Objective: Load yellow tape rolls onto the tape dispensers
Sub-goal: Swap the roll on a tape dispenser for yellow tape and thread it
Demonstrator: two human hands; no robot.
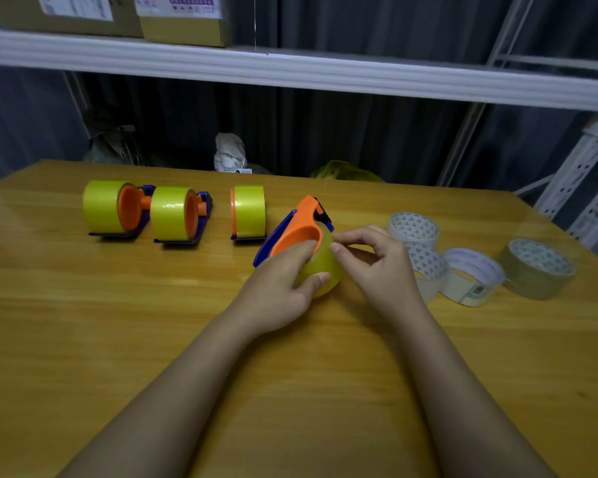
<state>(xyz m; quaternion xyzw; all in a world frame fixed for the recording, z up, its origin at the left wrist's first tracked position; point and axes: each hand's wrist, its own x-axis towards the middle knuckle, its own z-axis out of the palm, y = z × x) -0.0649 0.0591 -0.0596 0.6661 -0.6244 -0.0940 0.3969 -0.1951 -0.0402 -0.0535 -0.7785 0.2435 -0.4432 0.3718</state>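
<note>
Yellow tape rolls already sit on three orange-and-blue plastic dispensers in a row across the upper left of the frame: the leftmost loaded dispenser (113, 210), the second loaded dispenser (178, 215) just beside it, and the third loaded dispenser (248, 212) a little apart, all resting on the glossy wooden tabletop (118, 322). At centre, the fourth orange-and-blue dispenser (299, 229) lies tilted with a glossy yellow tape roll (320, 267) pressed against its orange hub. The left hand (280, 288) wraps the roll and hub, its grip closed around them with the thumb on the roll's face. The right hand (377, 260) pinches at the roll's upper edge, thumb and forefinger nearly together, probably on the tape's free end, though whether tape is caught between them cannot be told. At right lie four spare rolls of whitish and tan tape (473, 267), touching or near each other.

Risk, as I judge it: the roll may seat crooked on the hub if the tilted dispenser slips, or the free end could stick back onto the roll or to the fingers.
</note>
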